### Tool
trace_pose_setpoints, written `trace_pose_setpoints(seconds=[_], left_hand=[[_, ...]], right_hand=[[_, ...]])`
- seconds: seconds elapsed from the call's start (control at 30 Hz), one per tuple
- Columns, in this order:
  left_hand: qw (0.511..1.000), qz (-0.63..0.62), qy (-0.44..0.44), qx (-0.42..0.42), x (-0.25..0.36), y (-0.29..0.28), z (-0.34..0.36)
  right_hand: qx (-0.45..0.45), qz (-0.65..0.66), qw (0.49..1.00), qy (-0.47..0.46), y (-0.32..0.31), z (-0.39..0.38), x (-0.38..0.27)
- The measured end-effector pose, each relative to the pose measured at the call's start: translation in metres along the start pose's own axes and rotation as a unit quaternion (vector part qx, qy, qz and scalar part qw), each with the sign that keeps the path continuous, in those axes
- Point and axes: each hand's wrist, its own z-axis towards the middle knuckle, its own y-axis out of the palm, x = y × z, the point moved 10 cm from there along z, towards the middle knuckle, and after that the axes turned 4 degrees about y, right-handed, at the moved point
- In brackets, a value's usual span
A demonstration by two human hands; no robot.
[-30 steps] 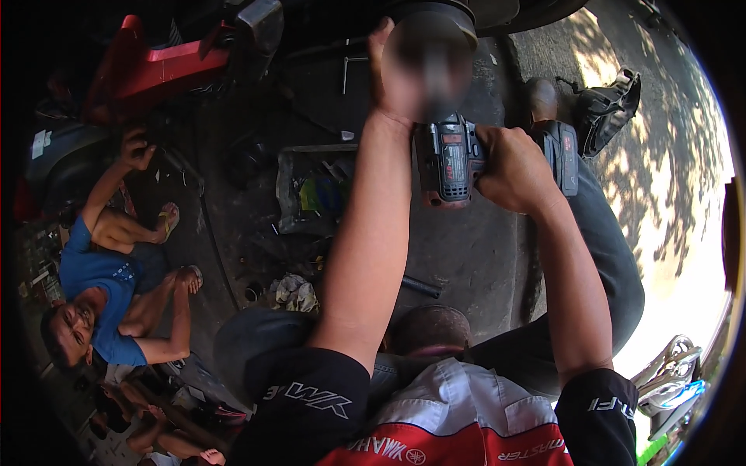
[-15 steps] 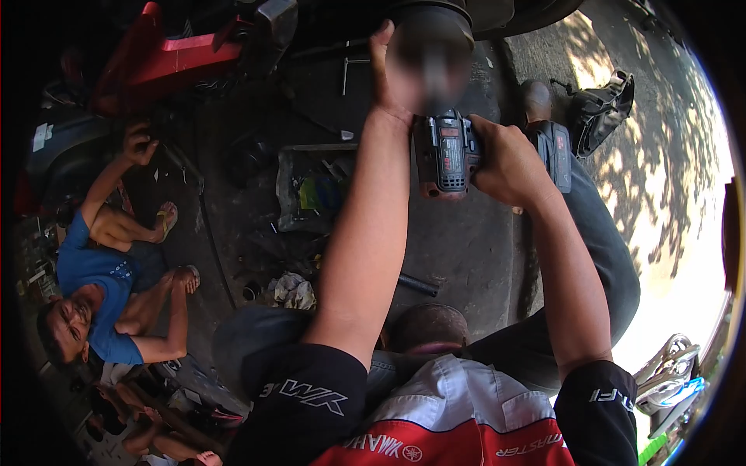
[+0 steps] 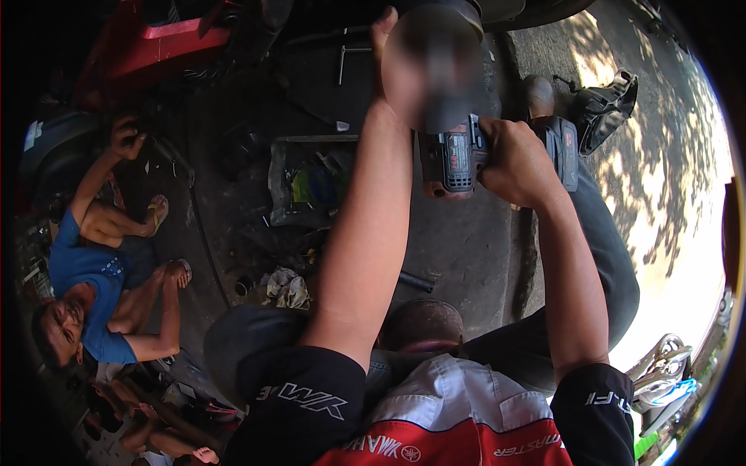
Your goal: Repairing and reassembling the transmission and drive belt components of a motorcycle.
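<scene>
My right hand (image 3: 519, 161) is wrapped round the grip of a cordless impact wrench (image 3: 452, 167), whose battery (image 3: 559, 151) sticks out to the right of my fist. The tool's nose points away from me into a round, drum-like metal part (image 3: 458, 15) at the top of the view. My left hand (image 3: 382, 70) is at the left side of that round part, thumb up along its edge, and seems to grip it. A blurred patch covers the part's middle, the tool's tip and most of my left fingers.
Left of my forearm a shallow tray (image 3: 276, 182) holds small items, with a crumpled rag (image 3: 284, 287) nearby. A T-shaped metal tool (image 3: 342, 66) lies beyond. A person in blue (image 3: 89, 295) sits at the left below a red vehicle panel (image 3: 167, 31). A black bag (image 3: 610, 113) lies right.
The round part and the impact wrench's body sit slightly further right and lower in the view. My right hand keeps its grip, and the surroundings on the left have shifted slightly left.
</scene>
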Motion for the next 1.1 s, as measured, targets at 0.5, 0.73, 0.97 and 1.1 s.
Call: trace_pose_setpoints(seconds=[0.5, 0.73, 0.97, 1.1], left_hand=[[0.998, 0.062, 0.018, 0.014, -0.005, 0.003, -0.002], [0.998, 0.051, 0.033, 0.02, -0.005, -0.001, -0.006], [0.997, 0.077, 0.012, 0.021, 0.001, 0.003, 0.001], [0.994, 0.096, -0.011, 0.046, 0.005, 0.011, -0.004]], right_hand=[[-0.01, -0.019, 1.0, 0.018, 0.001, 0.001, 0.008], [-0.017, 0.011, 1.0, 0.005, 0.007, 0.0, 0.004], [-0.012, -0.015, 1.0, 0.012, 0.002, 0.007, 0.008], [0.011, -0.055, 0.998, -0.006, -0.018, 0.002, -0.008]])
